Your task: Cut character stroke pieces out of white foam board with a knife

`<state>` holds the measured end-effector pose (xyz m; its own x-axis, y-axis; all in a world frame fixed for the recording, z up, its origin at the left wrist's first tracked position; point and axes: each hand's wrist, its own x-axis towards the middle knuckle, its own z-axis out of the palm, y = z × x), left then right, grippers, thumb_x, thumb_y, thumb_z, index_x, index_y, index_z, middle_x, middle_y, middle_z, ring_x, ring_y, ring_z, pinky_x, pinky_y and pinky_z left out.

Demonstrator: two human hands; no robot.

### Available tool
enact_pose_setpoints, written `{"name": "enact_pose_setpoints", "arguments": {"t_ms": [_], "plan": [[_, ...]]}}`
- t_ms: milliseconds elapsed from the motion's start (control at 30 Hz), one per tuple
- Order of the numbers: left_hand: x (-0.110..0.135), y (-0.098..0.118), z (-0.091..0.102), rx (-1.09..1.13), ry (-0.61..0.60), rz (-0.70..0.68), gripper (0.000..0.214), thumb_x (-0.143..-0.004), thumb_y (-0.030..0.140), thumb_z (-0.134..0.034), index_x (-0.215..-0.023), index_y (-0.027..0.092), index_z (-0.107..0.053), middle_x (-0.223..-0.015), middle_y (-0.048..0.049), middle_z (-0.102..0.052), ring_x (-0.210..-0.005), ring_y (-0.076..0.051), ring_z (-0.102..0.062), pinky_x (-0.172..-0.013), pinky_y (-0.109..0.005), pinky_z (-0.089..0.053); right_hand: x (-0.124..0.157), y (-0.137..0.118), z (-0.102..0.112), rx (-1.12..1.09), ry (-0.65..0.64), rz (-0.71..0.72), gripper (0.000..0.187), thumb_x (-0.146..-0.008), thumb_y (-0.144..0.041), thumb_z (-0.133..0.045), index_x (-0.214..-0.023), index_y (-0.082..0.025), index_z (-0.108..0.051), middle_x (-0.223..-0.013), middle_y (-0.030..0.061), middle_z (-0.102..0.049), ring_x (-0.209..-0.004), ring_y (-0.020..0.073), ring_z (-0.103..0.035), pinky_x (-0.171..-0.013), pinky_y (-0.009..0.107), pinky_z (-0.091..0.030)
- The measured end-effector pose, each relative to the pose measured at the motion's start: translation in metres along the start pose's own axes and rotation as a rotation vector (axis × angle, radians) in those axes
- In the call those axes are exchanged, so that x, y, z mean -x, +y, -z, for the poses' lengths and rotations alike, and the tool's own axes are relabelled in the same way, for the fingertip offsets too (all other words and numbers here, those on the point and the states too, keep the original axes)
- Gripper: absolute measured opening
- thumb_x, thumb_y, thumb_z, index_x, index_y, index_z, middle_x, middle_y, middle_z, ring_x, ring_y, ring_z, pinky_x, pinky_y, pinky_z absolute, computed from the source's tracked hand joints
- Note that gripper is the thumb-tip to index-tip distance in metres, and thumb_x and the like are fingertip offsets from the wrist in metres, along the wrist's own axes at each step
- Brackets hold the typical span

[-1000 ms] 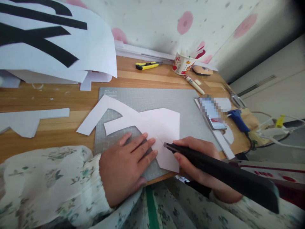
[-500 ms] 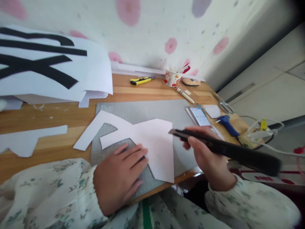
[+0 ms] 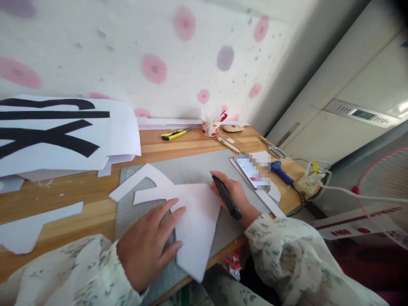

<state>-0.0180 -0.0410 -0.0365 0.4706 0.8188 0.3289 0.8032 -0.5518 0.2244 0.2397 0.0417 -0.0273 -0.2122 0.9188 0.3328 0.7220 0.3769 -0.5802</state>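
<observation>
Fingers spread, the left hand (image 3: 148, 244) rests on the left edge of a white cutout (image 3: 196, 231), which lies mostly on a gray mat (image 3: 204, 168); the right hand (image 3: 235, 191) wraps its fingers around a black cutter (image 3: 225, 196) near the far-right corner.

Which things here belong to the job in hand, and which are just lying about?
In the job:
- black utility knife, in the right hand
- cut white sheet, under the left hand's fingertips
- gray cutting mat, beneath the sheet

Apparently just lying about:
- yellow utility knife
- patterned cup
- blue glue gun
- scissors
</observation>
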Motion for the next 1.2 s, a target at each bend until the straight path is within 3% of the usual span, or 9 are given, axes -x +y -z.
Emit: {"name": "enact_pose_setpoints", "arguments": {"t_ms": [100,200,267,400,600,700,800,1000,1200], "plan": [[0.004,-0.002,-0.007,0.022,-0.023,-0.037,0.071,-0.082,0.051,-0.06,-0.144,0.026,-0.038,-0.15,-0.0096,-0.041,-0.132,-0.031,-0.045,-0.106,-0.047,-0.042,0.02,-0.011,0.01,0.006,-0.047,0.02,0.037,-0.09,-0.036,-0.054,-0.124,-0.021,-0.057,-0.077,0.0024,-0.071,-0.063,0.0183,-0.066,-0.062,0.029,-0.052],[0.007,0.001,-0.01,0.005,-0.073,-0.066,0.102,-0.06,0.071,-0.071,-0.147,0.029,-0.036,-0.153,-0.0096,-0.038,-0.138,-0.038,-0.035,-0.112,-0.056,-0.032,0.038,-0.027,0.018,-0.031,-0.122,0.071,0.035,-0.093,-0.035,-0.053,-0.124,-0.018,-0.056,-0.079,0.0035,-0.07,-0.066,0.0166,-0.065,-0.062,0.026,-0.05],[0.007,0.002,-0.008,-0.021,-0.138,-0.078,0.097,-0.056,0.062,-0.079,-0.142,0.035,-0.043,-0.153,-0.0063,-0.039,-0.141,-0.041,-0.03,-0.112,-0.059,-0.029,0.045,-0.036,0.022,-0.092,-0.194,0.096,0.034,-0.093,-0.034,-0.054,-0.124,-0.018,-0.056,-0.085,0.0042,-0.07,-0.072,0.0158,-0.066,-0.066,0.026,-0.05],[0.002,0.003,0.002,-0.065,-0.288,-0.114,0.068,-0.072,0.035,-0.074,-0.135,0.041,-0.051,-0.151,0.0,-0.044,-0.143,-0.039,-0.026,-0.11,-0.064,-0.029,0.051,-0.042,0.031,-0.23,-0.343,0.053,0.032,-0.092,-0.034,-0.055,-0.121,-0.02,-0.057,-0.087,0.0029,-0.069,-0.072,0.0147,-0.064,-0.066,0.025,-0.051],[-0.002,0.006,0.011,-0.105,-0.322,-0.175,0.049,-0.091,0.009,-0.043,-0.13,0.036,-0.056,-0.148,0.0013,-0.047,-0.139,-0.026,-0.038,-0.111,-0.052,-0.034,0.05,-0.033,0.03,-0.447,-0.177,-0.148,0.032,-0.093,-0.042,-0.054,-0.119,-0.023,-0.059,-0.071,-0.0006,-0.063,-0.06,0.0137,-0.059,-0.053,0.024,-0.048],[-0.001,0.007,0.009,-0.095,-0.294,-0.15,0.047,-0.085,0.022,-0.061,-0.129,0.035,-0.057,-0.15,-0.0016,-0.045,-0.14,-0.033,-0.036,-0.11,-0.054,-0.036,0.048,-0.034,0.02,-0.533,-0.079,-0.213,0.032,-0.093,-0.046,-0.053,-0.116,-0.025,-0.061,-0.064,-0.0024,-0.059,-0.059,0.0137,-0.058,-0.051,0.023,-0.046],[-0.001,0.006,0.009,-0.111,-0.237,-0.086,0.065,-0.072,0.034,-0.077,-0.133,0.038,-0.054,-0.153,-0.0065,-0.039,-0.139,-0.042,-0.032,-0.108,-0.063,-0.033,0.044,-0.04,0.007,-0.536,-0.025,-0.248,0.03,-0.091,-0.043,-0.057,-0.115,-0.026,-0.06,-0.068,-0.0023,-0.062,-0.06,0.0139,-0.059,-0.054,0.025,-0.048],[-0.008,0.009,0.02,-0.034,-0.256,0.01,0.069,-0.065,0.048,-0.081,-0.129,0.033,-0.058,-0.138,-0.007,-0.056,-0.12,-0.038,-0.05,-0.095,-0.055,-0.047,0.04,-0.05,-0.001,-0.391,-0.035,-0.266,0.028,-0.086,-0.032,-0.062,-0.113,-0.027,-0.061,-0.095,0.0026,-0.071,-0.084,0.0195,-0.067,-0.07,0.031,-0.054],[-0.001,0.013,0.014,0.006,-0.228,0.0,0.073,-0.065,0.055,-0.077,-0.131,0.031,-0.056,-0.147,-0.0045,-0.048,-0.13,-0.038,-0.042,-0.105,-0.057,-0.039,0.038,-0.042,-0.007,-0.403,-0.047,-0.194,0.023,-0.084,-0.034,-0.067,-0.105,-0.027,-0.067,-0.099,0.0021,-0.072,-0.09,0.0199,-0.067,-0.079,0.033,-0.055]]}}
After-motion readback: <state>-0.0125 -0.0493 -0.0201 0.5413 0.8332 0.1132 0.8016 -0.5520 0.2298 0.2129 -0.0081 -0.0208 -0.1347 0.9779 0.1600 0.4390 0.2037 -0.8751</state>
